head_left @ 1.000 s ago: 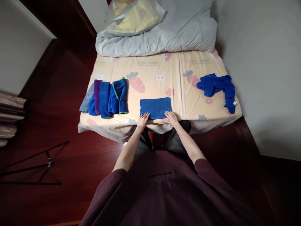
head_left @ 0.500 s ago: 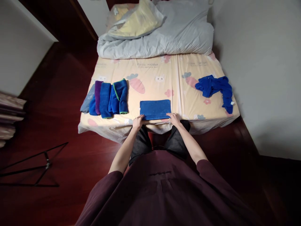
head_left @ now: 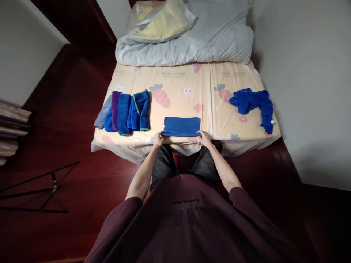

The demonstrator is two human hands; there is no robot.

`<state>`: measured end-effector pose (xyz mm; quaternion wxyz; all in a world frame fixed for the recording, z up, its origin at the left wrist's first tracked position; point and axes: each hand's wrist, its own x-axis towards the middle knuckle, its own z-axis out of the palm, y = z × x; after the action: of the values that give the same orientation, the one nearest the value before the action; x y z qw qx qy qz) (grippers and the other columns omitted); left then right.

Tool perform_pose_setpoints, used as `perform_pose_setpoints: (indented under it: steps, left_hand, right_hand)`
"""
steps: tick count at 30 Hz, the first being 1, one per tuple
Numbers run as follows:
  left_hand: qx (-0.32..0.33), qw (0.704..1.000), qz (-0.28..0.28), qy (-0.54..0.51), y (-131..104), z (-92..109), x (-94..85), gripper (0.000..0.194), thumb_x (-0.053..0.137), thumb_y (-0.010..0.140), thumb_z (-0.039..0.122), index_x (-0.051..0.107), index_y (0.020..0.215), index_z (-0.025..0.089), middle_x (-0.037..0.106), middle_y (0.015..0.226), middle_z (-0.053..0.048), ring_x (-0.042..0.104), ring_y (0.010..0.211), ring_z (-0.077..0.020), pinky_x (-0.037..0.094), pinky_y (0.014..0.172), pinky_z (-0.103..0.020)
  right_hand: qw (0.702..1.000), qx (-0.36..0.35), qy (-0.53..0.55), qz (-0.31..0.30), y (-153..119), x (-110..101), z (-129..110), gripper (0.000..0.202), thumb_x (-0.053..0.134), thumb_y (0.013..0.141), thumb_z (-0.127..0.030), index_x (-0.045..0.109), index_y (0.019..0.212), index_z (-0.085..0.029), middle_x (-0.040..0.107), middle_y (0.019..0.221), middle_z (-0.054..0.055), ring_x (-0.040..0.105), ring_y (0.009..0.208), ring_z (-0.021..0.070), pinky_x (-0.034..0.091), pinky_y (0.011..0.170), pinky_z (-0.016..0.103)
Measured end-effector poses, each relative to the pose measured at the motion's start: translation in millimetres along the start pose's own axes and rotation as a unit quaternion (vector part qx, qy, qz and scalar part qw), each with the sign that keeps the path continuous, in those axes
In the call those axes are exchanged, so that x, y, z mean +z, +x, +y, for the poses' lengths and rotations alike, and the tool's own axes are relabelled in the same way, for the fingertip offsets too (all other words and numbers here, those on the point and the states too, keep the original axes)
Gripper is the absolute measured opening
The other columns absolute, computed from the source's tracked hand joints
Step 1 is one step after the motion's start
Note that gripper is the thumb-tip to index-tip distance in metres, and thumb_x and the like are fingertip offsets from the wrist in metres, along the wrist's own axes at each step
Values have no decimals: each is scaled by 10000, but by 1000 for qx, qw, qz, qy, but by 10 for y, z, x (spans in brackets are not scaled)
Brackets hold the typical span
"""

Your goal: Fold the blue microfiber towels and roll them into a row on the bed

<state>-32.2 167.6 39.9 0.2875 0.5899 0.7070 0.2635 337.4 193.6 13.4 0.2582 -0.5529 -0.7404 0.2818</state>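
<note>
A blue towel (head_left: 182, 125) lies folded into a flat rectangle near the front edge of the bed, its near edge turned up in a narrow fold. My left hand (head_left: 158, 139) pinches the near left corner of that fold. At the near right corner, my right hand (head_left: 203, 138) grips the other end. To the left lie several folded or rolled towels side by side, among them a purple towel (head_left: 115, 110) and a blue towel with green trim (head_left: 144, 110). A crumpled blue towel (head_left: 252, 103) with a white tag rests to the right.
The bed (head_left: 175, 96) has a yellow sheet with carrot prints. A pale quilt (head_left: 214, 40) and a yellow pillow (head_left: 167, 25) in a clear cover lie at its far end. Black tripod legs (head_left: 46, 190) stand on the floor at left; a wall (head_left: 304, 91) borders the right.
The towel's near edge has been lifted and turned up away from me, making the rectangle shorter. Both hands have closed on its near corners.
</note>
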Motion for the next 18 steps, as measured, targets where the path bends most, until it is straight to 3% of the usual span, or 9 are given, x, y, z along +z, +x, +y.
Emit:
perform_pose_setpoints:
  steps: [4,11,18]
  left_hand:
    - [-11,1000,-1,-17,8,-43,4,351,541,864,163,717,1168,177,790,1135,-94,725,1103,-268,542,1039,-373]
    - [-44,999,-9,-11,36,-119,81,229,549,888,226,661,1086,205,776,1113,-100,718,1106,-262,538,1010,-375]
    - [-44,998,-36,38,50,-126,44,191,539,931,261,650,1076,207,768,1097,-103,711,1088,-261,529,1007,-372]
  right_hand:
    - [1000,12,-10,-8,8,7,32,290,552,974,-243,680,1232,-217,738,1162,124,661,1147,305,533,1064,468]
    - [999,35,6,-16,15,44,30,305,527,986,-260,642,1265,-214,731,1233,139,663,1183,310,529,1076,475]
    - [998,64,-7,-17,46,-6,2,311,554,999,-290,655,1282,-209,750,1188,135,692,1125,307,547,1035,448]
